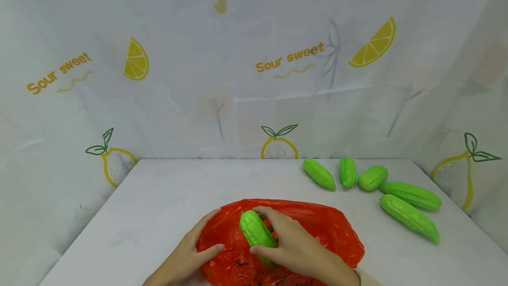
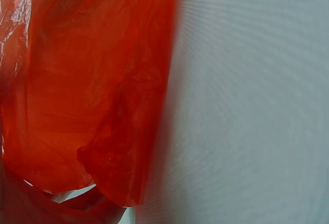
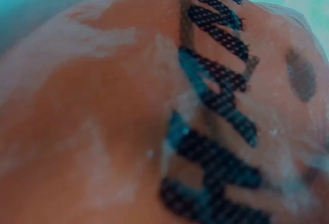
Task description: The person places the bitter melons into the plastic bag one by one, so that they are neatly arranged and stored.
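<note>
A bright green, ridged bitter melon [image 1: 258, 233] lies tilted over the red plastic bag [image 1: 333, 228] in the head view. My right hand [image 1: 291, 242] grips it, the thumb on its near side and the fingers round its far side. At the bag's left side, my left hand [image 1: 190, 246] rests with thumb and fingers spread apart along the film. The left wrist view shows the bag's creased red film [image 2: 103, 80] close up. Dark printed letters [image 3: 216, 95] on the bag fill much of the right wrist view.
Several more green bitter melons [image 1: 410, 217] lie on the right and back right of the white table [image 1: 158, 197]. A pale cloth [image 1: 198, 78] printed with lemons and lettering hangs behind the table and along its sides.
</note>
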Action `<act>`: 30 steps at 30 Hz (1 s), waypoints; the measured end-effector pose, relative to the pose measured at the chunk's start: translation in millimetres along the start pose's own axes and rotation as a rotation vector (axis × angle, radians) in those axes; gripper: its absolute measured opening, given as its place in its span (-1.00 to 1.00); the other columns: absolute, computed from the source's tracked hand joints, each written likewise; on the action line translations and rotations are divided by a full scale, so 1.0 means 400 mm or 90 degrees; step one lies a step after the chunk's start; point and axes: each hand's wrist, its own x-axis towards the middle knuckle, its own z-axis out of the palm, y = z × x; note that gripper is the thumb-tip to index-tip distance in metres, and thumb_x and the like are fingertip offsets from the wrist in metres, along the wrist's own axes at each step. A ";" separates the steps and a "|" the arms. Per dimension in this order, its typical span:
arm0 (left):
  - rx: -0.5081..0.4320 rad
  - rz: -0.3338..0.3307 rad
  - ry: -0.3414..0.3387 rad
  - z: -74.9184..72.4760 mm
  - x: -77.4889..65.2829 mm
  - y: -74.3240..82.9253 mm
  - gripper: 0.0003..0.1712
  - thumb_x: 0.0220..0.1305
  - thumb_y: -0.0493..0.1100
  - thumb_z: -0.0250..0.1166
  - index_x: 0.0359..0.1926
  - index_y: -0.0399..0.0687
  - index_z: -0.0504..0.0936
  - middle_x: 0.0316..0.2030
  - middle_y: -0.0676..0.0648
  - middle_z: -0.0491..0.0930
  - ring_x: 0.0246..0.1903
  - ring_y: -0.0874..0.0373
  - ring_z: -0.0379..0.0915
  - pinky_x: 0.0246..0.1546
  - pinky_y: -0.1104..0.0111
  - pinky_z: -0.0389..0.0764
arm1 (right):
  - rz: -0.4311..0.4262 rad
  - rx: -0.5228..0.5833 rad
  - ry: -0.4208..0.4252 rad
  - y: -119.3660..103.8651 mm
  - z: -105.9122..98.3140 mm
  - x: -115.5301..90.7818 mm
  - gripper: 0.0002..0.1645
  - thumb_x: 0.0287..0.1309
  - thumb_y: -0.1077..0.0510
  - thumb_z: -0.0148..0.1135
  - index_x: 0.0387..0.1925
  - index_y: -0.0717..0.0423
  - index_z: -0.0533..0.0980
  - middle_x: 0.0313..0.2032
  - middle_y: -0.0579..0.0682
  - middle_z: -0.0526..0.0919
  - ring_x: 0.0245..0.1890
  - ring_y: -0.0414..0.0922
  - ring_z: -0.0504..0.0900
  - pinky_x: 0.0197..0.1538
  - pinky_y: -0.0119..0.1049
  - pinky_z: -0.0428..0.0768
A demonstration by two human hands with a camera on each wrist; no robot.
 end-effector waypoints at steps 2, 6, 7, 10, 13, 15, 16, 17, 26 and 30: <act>0.000 0.000 -0.002 -0.001 0.001 -0.001 -0.20 0.34 -0.04 0.28 0.49 0.37 0.12 0.36 -0.15 0.32 0.23 -0.15 0.36 -0.11 0.23 0.74 | 0.006 -0.005 -0.007 -0.002 0.005 0.006 -0.12 0.09 -0.26 0.40 0.34 -0.01 0.30 -0.08 -0.17 0.55 -0.15 -0.22 0.50 -0.27 -0.46 0.59; 0.003 0.005 -0.002 -0.002 0.003 -0.003 -0.20 0.35 -0.04 0.28 0.49 0.38 0.11 0.36 -0.15 0.31 0.23 -0.16 0.36 -0.12 0.24 0.75 | 0.021 -0.004 -0.027 -0.006 0.015 0.019 -0.06 0.10 -0.26 0.39 0.37 0.04 0.24 -0.06 -0.13 0.56 -0.14 -0.20 0.51 -0.28 -0.47 0.59; 0.001 0.007 -0.004 -0.002 0.003 -0.004 -0.20 0.35 -0.04 0.27 0.50 0.37 0.10 0.36 -0.16 0.31 0.22 -0.16 0.36 -0.12 0.24 0.75 | 0.026 -0.003 -0.033 -0.007 0.018 0.023 -0.04 0.11 -0.26 0.38 0.38 0.05 0.22 -0.06 -0.12 0.57 -0.13 -0.19 0.51 -0.28 -0.46 0.60; -0.014 0.010 -0.014 -0.002 0.002 -0.003 -0.20 0.37 -0.06 0.25 0.51 0.34 0.09 0.36 -0.18 0.30 0.21 -0.16 0.37 -0.13 0.22 0.75 | 0.042 0.003 -0.056 -0.009 0.028 0.032 -0.02 0.13 -0.25 0.37 0.40 0.09 0.18 -0.10 -0.11 0.57 -0.14 -0.18 0.51 -0.29 -0.44 0.62; -0.031 0.007 -0.025 -0.001 0.002 -0.002 -0.20 0.38 -0.07 0.24 0.51 0.34 0.07 0.36 -0.21 0.29 0.21 -0.15 0.38 -0.13 0.20 0.75 | 0.055 0.006 -0.072 -0.011 0.036 0.040 -0.04 0.14 -0.23 0.37 0.39 0.11 0.18 -0.14 -0.10 0.57 -0.20 -0.19 0.51 -0.31 -0.44 0.64; -0.033 0.006 -0.026 -0.001 0.002 -0.001 -0.20 0.38 -0.07 0.24 0.51 0.34 0.07 0.36 -0.21 0.29 0.20 -0.14 0.39 -0.13 0.20 0.75 | 0.058 0.009 -0.076 -0.012 0.041 0.045 -0.06 0.14 -0.20 0.37 0.38 0.12 0.18 -0.15 -0.09 0.57 -0.24 -0.21 0.52 -0.33 -0.43 0.64; -0.033 0.005 -0.027 -0.001 0.002 -0.001 -0.20 0.38 -0.06 0.24 0.51 0.34 0.07 0.36 -0.20 0.29 0.21 -0.14 0.39 -0.12 0.20 0.75 | 0.061 0.011 -0.079 -0.013 0.043 0.047 -0.07 0.15 -0.19 0.37 0.37 0.12 0.18 -0.15 -0.09 0.58 -0.27 -0.22 0.53 -0.34 -0.42 0.65; -0.030 0.007 -0.024 -0.001 0.001 -0.001 -0.20 0.37 -0.07 0.24 0.51 0.33 0.07 0.36 -0.20 0.30 0.20 -0.13 0.39 -0.13 0.20 0.75 | 0.063 0.014 -0.080 -0.013 0.045 0.049 -0.08 0.15 -0.18 0.38 0.36 0.12 0.18 -0.15 -0.08 0.58 -0.28 -0.23 0.53 -0.34 -0.42 0.65; -0.031 0.017 -0.025 0.000 0.001 -0.001 -0.18 0.36 -0.08 0.25 0.51 0.29 0.06 0.35 -0.20 0.31 0.20 -0.13 0.41 -0.13 0.19 0.75 | 0.050 0.048 -0.074 -0.015 0.067 0.062 -0.16 0.21 -0.15 0.32 0.31 0.16 0.17 -0.02 0.01 0.55 -0.23 -0.22 0.54 -0.25 -0.38 0.68; -0.030 0.014 -0.030 0.001 0.004 -0.005 -0.19 0.37 -0.07 0.24 0.51 0.33 0.06 0.34 -0.19 0.31 0.18 -0.12 0.42 -0.14 0.20 0.75 | 0.057 0.072 -0.087 -0.014 0.074 0.067 -0.17 0.22 -0.16 0.31 0.30 0.15 0.17 0.09 0.05 0.51 -0.04 -0.11 0.56 -0.04 -0.13 0.70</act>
